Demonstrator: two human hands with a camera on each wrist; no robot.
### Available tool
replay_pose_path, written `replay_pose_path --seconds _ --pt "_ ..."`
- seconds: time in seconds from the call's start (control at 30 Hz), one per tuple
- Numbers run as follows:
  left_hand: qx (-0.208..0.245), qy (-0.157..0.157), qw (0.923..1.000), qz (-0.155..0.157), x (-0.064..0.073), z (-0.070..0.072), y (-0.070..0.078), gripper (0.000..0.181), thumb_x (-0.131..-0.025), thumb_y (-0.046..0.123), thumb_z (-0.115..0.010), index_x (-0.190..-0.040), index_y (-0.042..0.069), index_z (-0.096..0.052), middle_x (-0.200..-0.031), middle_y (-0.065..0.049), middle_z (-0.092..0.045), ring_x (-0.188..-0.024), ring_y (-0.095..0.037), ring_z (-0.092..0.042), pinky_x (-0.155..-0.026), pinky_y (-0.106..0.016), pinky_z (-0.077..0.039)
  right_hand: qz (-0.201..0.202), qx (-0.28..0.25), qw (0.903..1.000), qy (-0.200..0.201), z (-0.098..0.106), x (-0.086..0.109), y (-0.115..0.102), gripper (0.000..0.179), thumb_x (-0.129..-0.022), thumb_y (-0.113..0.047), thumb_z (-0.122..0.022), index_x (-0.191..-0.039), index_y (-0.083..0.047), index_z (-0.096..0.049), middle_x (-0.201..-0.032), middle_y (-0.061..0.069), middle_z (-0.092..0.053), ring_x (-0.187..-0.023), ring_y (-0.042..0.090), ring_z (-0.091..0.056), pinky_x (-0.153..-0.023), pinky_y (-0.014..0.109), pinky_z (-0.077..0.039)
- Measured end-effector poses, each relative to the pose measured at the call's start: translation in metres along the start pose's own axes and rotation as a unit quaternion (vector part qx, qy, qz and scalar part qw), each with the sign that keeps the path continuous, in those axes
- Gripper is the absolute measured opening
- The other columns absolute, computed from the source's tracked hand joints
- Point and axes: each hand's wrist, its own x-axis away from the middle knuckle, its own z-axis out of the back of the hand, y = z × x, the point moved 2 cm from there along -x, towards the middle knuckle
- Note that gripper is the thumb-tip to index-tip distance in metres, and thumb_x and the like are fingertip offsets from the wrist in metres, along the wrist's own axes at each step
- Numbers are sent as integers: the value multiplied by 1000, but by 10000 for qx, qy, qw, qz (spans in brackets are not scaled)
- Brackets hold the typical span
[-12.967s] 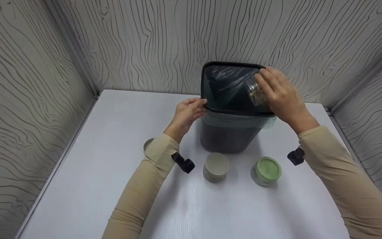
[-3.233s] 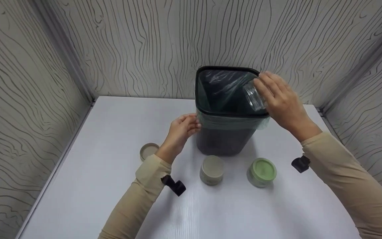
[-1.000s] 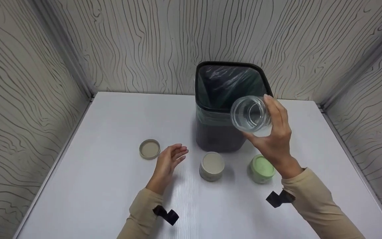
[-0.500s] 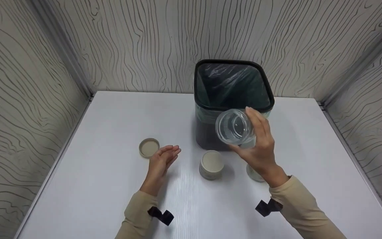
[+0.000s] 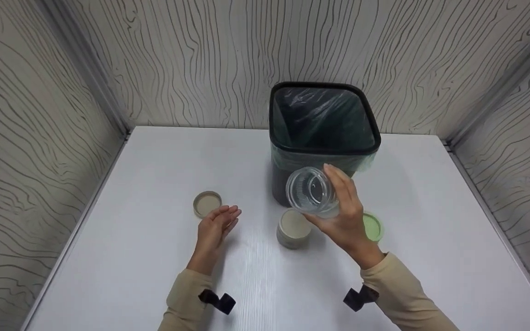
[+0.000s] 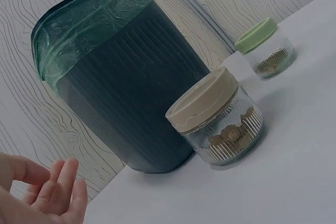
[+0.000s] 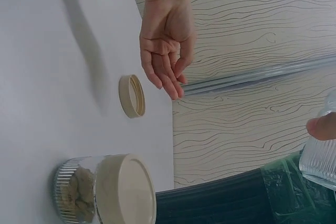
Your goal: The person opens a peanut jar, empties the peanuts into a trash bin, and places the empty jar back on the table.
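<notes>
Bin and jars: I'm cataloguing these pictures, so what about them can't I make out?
- Green-lidded jar, head view: most of its body is hidden behind the right grip.
- Clear jar, right wrist view: cut off by the right edge; left wrist view: cut off by the top edge.
- Bin, head view: its floor can't be made out in the dark, lined interior.

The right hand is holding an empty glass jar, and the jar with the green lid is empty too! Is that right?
Not quite: the jar with the green lid isn't empty. The left wrist view shows brown stuff inside it. The rest is right: the right hand is holding an empty glass jar.
</notes>
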Motion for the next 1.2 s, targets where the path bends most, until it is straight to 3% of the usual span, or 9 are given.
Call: replay_pose_path --seconds 0.43,0.73,1.0,1.2 --pt "93 191 9997 -158 -1 5 0 22 -93 -6 -49 -115 -3 -48 -90 7 -70 -86 -1 -69 -81 -14 -57 -480 -51 9986 -236 -14 15 5 87 -53 -14 -92 -129 5 -53 -126 23 -58 -125 17 -53 -112 12 -36" --pt "6 359 9993 -66 -2 7 1 25 -92 -3 -53 -117 -5 -47 -88 7 -70 -84 -1 -69 -82 -14 -57 -552 -137 9975 -408 -29 28 8 89 -50 -12 -92 -128 6 -54 -125 23 -58 -123 20 -53 -113 10 -34" --pt "29 529 9982 -292 -3 12 1 20 -92 -9 -51 -111 -5 -49 -86 5 -68 -81 -2 -68 -82 -16 -57 -832 -296 9951 -440 -50 36 9 91 -48 -12 -93 -129 5 -53 -123 23 -58 -118 26 -55 -111 8 -35" --pt "-93 619 9979 -171 -4 14 2 20 -92 -6 -50 -112 -5 -50 -90 4 -70 -84 -2 -69 -82 -16 -58 -919 -169 9942 -526 -59 38 10 92 -48 -14 -93 -128 4 -53 -123 22 -59 -115 32 -57 -109 7 -35"
